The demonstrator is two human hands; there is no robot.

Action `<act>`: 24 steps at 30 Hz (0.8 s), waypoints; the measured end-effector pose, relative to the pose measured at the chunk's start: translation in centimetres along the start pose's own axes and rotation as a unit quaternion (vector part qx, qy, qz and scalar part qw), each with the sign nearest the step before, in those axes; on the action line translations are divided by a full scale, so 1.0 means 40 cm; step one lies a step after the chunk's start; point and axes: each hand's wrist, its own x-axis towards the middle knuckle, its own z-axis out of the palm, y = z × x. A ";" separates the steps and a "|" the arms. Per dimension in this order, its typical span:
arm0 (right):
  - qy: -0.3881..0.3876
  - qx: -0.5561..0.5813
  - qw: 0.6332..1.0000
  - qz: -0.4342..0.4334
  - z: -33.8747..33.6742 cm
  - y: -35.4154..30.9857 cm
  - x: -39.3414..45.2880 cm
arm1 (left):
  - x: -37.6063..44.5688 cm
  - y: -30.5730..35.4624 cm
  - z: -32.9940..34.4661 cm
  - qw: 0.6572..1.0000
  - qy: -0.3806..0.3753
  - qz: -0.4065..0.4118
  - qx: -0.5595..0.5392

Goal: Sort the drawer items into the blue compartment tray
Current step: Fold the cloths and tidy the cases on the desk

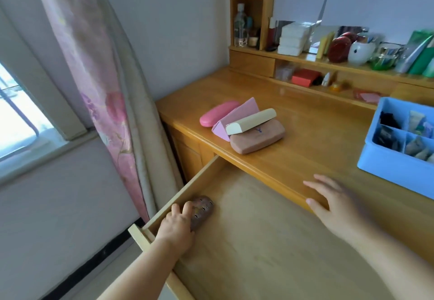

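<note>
- Grip: left hand (176, 227) was curled over the near end of a brown patterned glasses case (202, 210), fingers on top of it and pinning it; the case lay in the open wooden drawer (258, 241), close against the drawer's left wall
- Right hand (338, 203) was spread, fingers straight and apart, holding nothing; palm lay at the front edge of the desk top (312, 135), above the drawer
- Drawer: pulled out; pale wood floor was bare apart from the one case
- Blue compartment tray (385, 166) stood on the desk top to the right, partly cut by the frame edge; its sections held small dark and pale items, too blurred to name
- Group of cases on the desk top, left of centre, well apart from the tray:
  - pink rounded case (217, 116), furthest left, touching the next
  - pink triangular case (237, 116), lying on its side
  - cream case (251, 121), resting tilted across the two beside it
  - brown flat case (258, 137) with a small dark mark, nearest the desk edge
- Shelf unit (305, 58) at the back of the desk carried white boxes, a red oval object, a white cup, bottles and green packets
- Flowered pink curtain (103, 102) hung at left, beside a window (16, 121)
</note>
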 end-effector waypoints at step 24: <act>-0.001 -0.088 0.989 -0.115 0.046 -0.023 0.123 | 0.247 0.321 -0.377 0.943 0.242 0.194 -0.123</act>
